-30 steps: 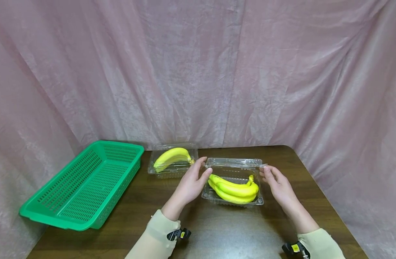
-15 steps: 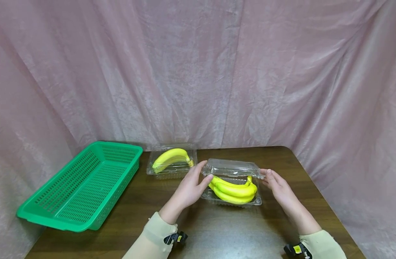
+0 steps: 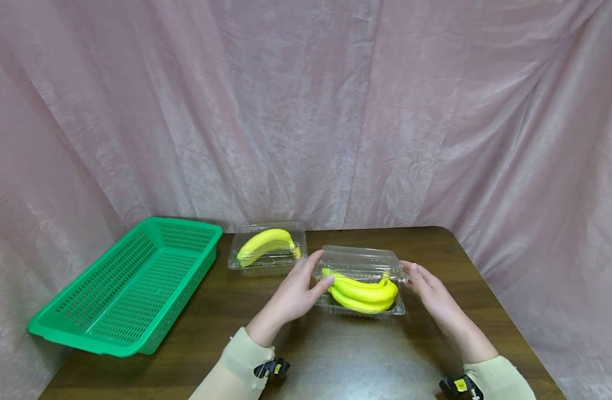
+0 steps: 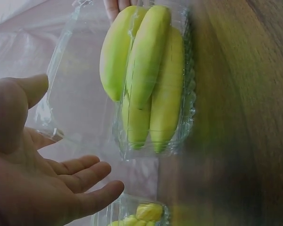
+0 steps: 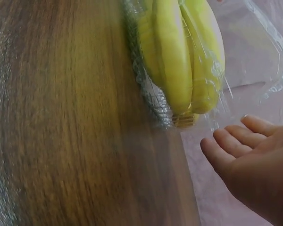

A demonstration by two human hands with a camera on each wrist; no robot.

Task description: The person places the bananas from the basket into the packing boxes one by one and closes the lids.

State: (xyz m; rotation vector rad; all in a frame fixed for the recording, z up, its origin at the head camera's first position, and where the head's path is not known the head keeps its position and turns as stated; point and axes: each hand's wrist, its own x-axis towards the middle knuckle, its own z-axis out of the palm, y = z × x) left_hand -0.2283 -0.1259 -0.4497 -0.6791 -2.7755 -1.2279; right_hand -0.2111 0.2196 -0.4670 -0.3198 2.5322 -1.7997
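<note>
A clear plastic clamshell box (image 3: 398,311) lies on the table with a bunch of yellow bananas (image 3: 366,294) inside. Its hinged lid (image 3: 358,258) is tilted partway down, over the far side of the fruit. At the lid's left side is my left hand (image 3: 293,291), thumb and index finger spread apart at the edge, other fingers straight in the left wrist view. My right hand (image 3: 433,291) has its fingertips at the lid's right corner. In the right wrist view its fingers (image 5: 231,146) extend toward the lid; its thumb is out of sight there.
A second clear clamshell box (image 3: 240,261), closed over bananas (image 3: 265,245), stands behind and left of my left hand. A green mesh basket (image 3: 158,328) sits at the table's left. The brown wooden table (image 3: 351,361) backs onto a pink curtain (image 3: 306,111).
The lid has swung forward and down toward the bananas, both hands staying at its sides. My right fingers have dropped slightly with its corner. The box base stays in about the same place.
</note>
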